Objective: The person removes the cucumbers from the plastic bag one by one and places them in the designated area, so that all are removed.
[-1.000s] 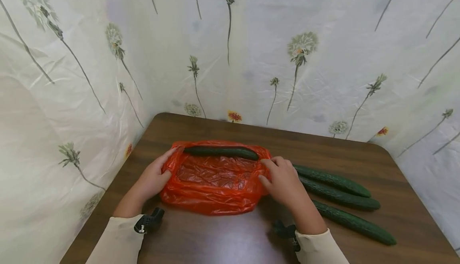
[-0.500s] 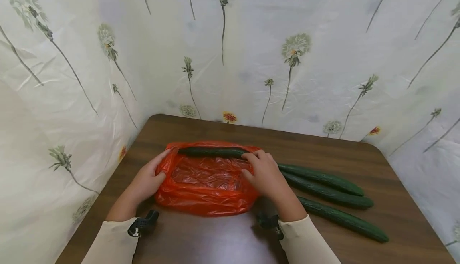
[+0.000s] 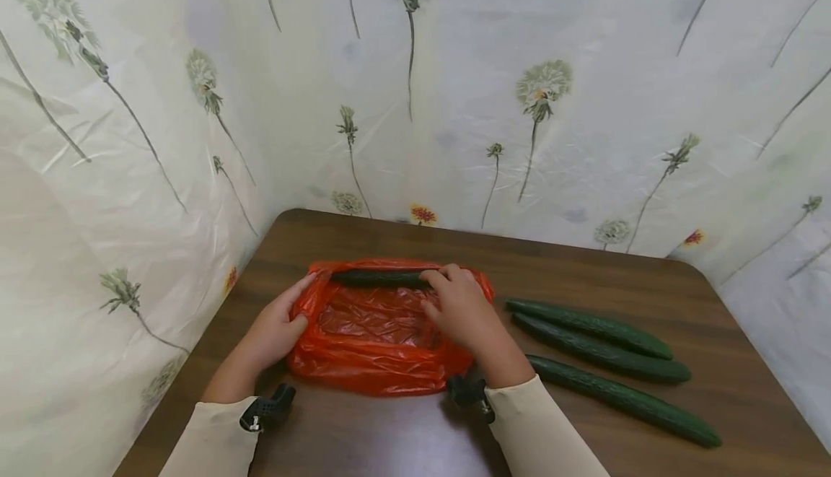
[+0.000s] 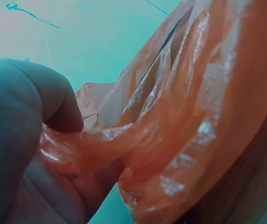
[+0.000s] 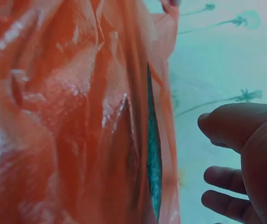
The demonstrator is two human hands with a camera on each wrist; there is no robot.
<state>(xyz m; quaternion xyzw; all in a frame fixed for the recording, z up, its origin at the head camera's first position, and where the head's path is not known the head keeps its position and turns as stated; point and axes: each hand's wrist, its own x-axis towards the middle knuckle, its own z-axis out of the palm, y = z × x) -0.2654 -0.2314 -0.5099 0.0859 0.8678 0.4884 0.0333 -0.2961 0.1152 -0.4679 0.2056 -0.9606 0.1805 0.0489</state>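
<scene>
A red plastic bag (image 3: 383, 372) lies spread open on the table in the head view. Along its far side, inside, lies one cucumber (image 3: 376, 278). My left hand (image 3: 275, 329) pinches the bag's left rim between thumb and fingers; the left wrist view shows the thin plastic (image 4: 96, 144) in that grip. My right hand (image 3: 461, 311) is over the bag's right part, hiding the cucumber's right end. Its fingers are loosely bent and hold nothing in the right wrist view, where a strip of the cucumber (image 5: 154, 158) shows past the bag's folds.
To the right of the bag, several cucumbers lie on the brown wooden table (image 3: 363, 434): a far one (image 3: 591, 327), a middle one (image 3: 604, 351) and a near one (image 3: 630, 399). A flower-printed sheet (image 3: 454, 102) hangs behind the table and at its left.
My right hand has let go of the bag's right rim and moved left over the bag toward the cucumber inside. My left hand keeps its pinch on the left rim.
</scene>
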